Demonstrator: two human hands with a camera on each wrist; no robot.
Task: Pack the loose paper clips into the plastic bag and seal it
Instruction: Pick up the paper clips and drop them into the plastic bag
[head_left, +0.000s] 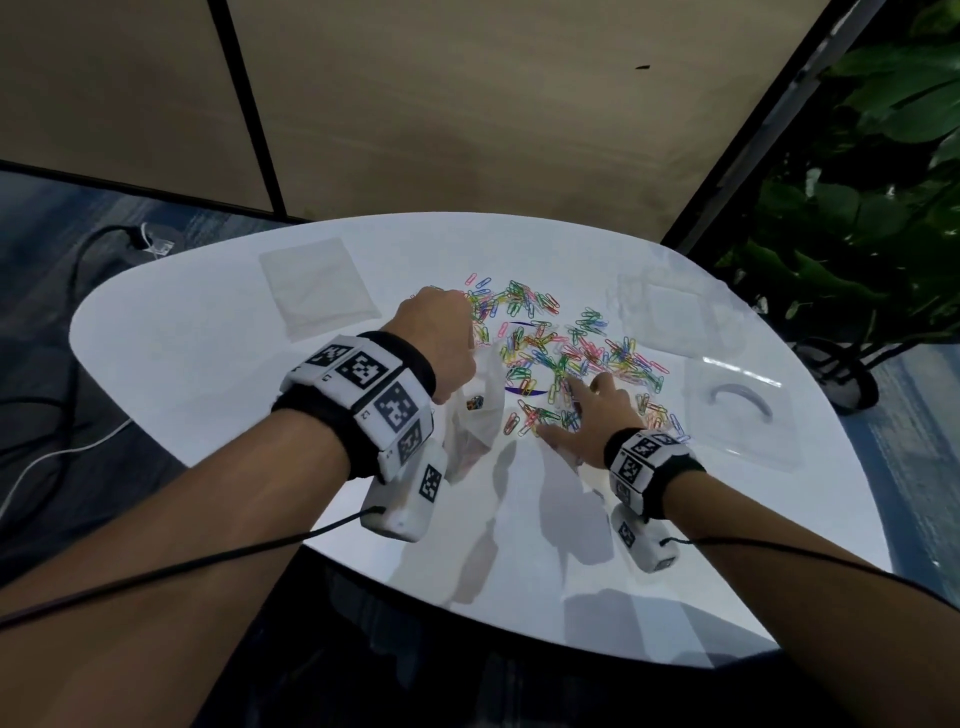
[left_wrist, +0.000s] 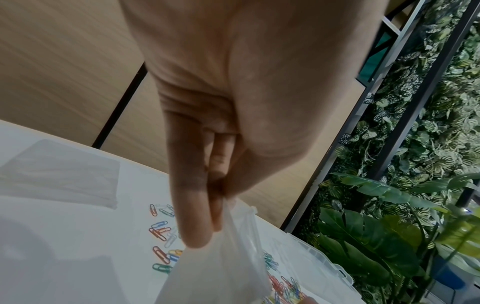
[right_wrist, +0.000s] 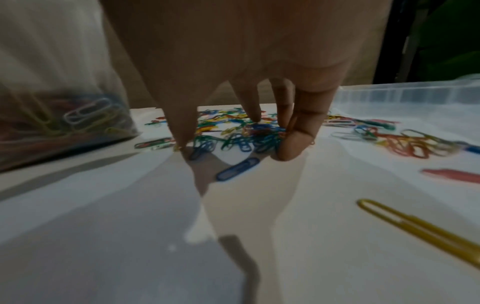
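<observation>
Left hand (head_left: 441, 332) fingers pinching plastic bag (head_left: 475, 415) hanging mouth-up, right hand (head_left: 587, 421) fingers spread on paper clips (head_left: 566, 353)

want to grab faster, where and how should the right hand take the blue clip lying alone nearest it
Pinch the blue clip across its long sides, coming straight down. It lies flat on the table, apart from the pile, just in front of the right hand.

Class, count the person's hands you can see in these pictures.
2. The left hand pinches the bag above the table; the right hand reaches into the paper clips.
</observation>
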